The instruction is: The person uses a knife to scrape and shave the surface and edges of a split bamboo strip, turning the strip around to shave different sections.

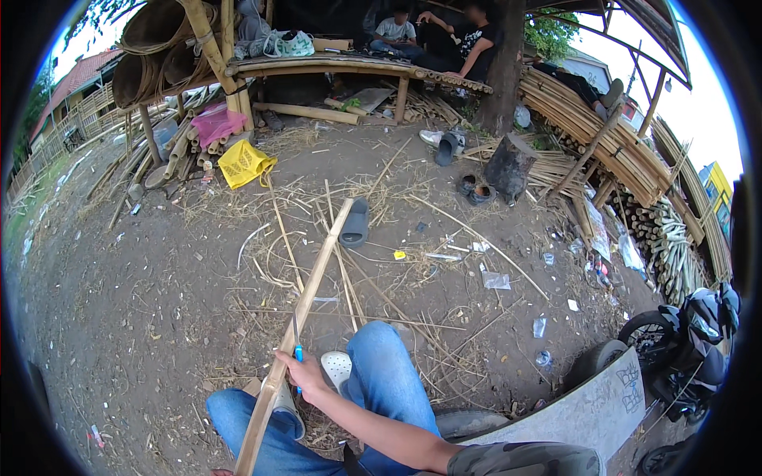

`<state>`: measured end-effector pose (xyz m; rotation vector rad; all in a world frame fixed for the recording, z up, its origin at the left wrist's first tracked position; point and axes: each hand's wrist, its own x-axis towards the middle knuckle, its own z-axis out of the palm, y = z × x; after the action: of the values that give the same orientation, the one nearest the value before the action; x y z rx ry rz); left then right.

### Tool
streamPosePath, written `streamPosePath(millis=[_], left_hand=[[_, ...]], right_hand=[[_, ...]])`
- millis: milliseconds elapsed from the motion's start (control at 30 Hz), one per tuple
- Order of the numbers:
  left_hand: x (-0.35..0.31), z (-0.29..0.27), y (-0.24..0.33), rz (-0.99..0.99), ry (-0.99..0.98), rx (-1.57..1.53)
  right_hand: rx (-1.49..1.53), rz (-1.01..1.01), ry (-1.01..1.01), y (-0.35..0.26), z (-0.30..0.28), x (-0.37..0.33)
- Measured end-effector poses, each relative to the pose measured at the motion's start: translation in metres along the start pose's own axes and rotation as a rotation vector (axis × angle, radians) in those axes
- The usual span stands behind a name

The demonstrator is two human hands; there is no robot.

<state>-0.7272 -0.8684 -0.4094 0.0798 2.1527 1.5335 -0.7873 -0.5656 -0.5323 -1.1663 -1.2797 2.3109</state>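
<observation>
A long split bamboo strip [305,295] runs from the lower edge between my knees up and away, its far end beside a grey slipper [355,223] on the ground. My right hand [304,374] is closed around the blue handle of a knife [298,355], against the strip's right side. The thin dark blade points away from me along the strip. Of my left hand [221,473] only a sliver shows at the lower edge, next to the strip's near end; its grip is hidden.
Bamboo scraps and litter cover the dirt. Ahead stands a bamboo platform [333,62] with two people on it. A yellow bag [244,164] lies left, a tree stump [508,168] right. Close on my right are a grey board [587,412] and a motorcycle [690,341].
</observation>
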Motion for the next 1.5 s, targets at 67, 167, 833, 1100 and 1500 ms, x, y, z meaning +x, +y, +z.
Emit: streamPosePath(millis=[67, 167, 833, 1100, 1500], left_hand=[[-0.002, -0.008, -0.009, 0.033, -0.061, 0.006], [0.018, 0.002, -0.005, 0.086, -0.102, 0.139], [0.106, 0.179, 0.062, 0.631, -0.113, 0.945], [0.12, 0.167, 0.04, 0.721, -0.152, 0.859], [0.101, 0.175, 0.025, 0.776, -0.079, 0.884]], right_hand=[[-0.027, 0.013, -0.03, -0.018, -0.003, -0.006], [-0.303, -0.286, 0.071, -0.072, -0.017, -0.034], [-0.326, -0.47, 0.312, -0.09, -0.16, -0.028], [-0.377, -0.421, 0.336, -0.102, -0.143, 0.005], [-1.165, -0.477, 0.107, -0.087, -0.151, -0.064]])
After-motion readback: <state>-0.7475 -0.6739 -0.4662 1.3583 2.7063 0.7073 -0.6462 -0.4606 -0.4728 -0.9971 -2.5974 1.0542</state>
